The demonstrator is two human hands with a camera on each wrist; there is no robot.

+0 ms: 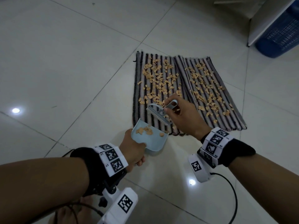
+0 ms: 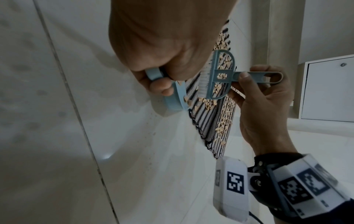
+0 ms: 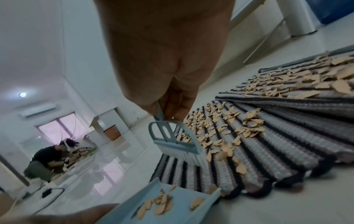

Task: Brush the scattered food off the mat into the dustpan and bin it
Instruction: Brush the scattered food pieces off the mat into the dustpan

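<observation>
Left hand (image 1: 133,147) gripping dustpan (image 1: 149,137) at mat's (image 1: 161,123) 6 o'clock edge | right hand (image 1: 182,117) pinching brush (image 1: 159,113) handle, bristles on mat | few crumbs (image 1: 163,78) in pan, most toward 12 and 2 o'clock | risk: hard stroke flicking crumbs past pan onto tiles (image 1: 64,62)
</observation>
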